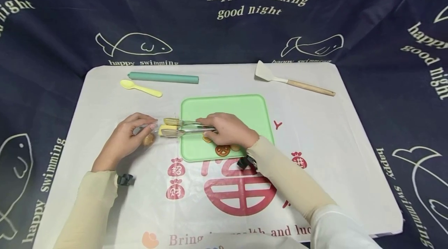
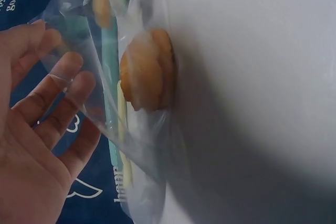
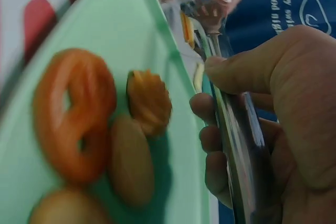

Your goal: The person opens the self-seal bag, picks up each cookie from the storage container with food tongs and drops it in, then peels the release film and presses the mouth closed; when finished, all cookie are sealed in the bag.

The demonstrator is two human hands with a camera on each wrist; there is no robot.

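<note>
My left hand (image 1: 127, 136) pinches the rim of a clear plastic bag (image 2: 152, 150), its other fingers spread along the film in the left wrist view. Inside the bag lies a brown, scalloped pastry (image 2: 144, 72). My right hand (image 1: 227, 128) grips metal tongs (image 1: 194, 129), which point left past the green tray's edge. Between the tong tips is a yellow cookie (image 1: 168, 128), at the mouth of the bag. On the green tray (image 1: 224, 103), below my right hand, lie a pretzel (image 3: 73, 114), a ridged cookie (image 3: 149, 100) and an oval cookie (image 3: 131, 161).
A teal rod (image 1: 164, 78) and a yellow spoon (image 1: 141, 88) lie at the back left of the white table (image 1: 308, 124). At the back right is a spatula (image 1: 297, 83) with a wooden handle. A dark printed cloth (image 1: 224, 42) hangs behind.
</note>
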